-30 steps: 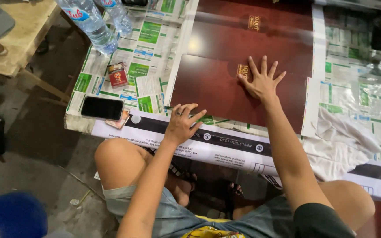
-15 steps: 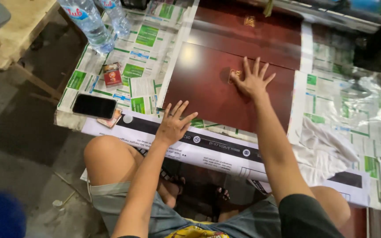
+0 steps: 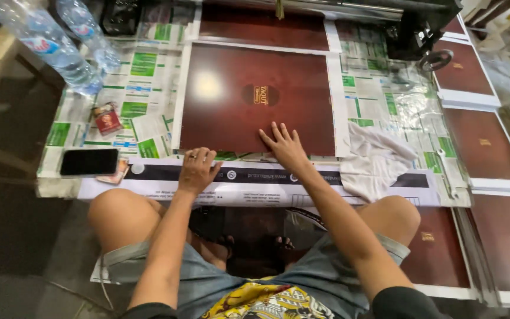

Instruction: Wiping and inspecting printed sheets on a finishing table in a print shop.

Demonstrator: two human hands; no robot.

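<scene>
A dark red glossy sheet (image 3: 255, 97) with a gold emblem lies flat on a low table covered in green-and-white printed paper (image 3: 140, 77). My right hand (image 3: 284, 145) rests flat on the sheet's near edge, fingers spread. My left hand (image 3: 198, 168) lies palm down at the sheet's near left corner, partly on a black-and-white paper strip (image 3: 249, 175) along the table's front. Neither hand holds anything. My bare knees are below the table edge.
A black phone (image 3: 89, 162) and a small red packet (image 3: 107, 120) lie at the left, two plastic water bottles (image 3: 60, 47) behind them. A white cloth (image 3: 373, 159) lies to the right. More red sheets (image 3: 482, 145) are stacked at the right. A black machine (image 3: 420, 29) stands far right.
The red sheet has slid toward me with my right hand on it, now showing its gold emblem. My left hand stayed at the near left corner. The view shifted right.
</scene>
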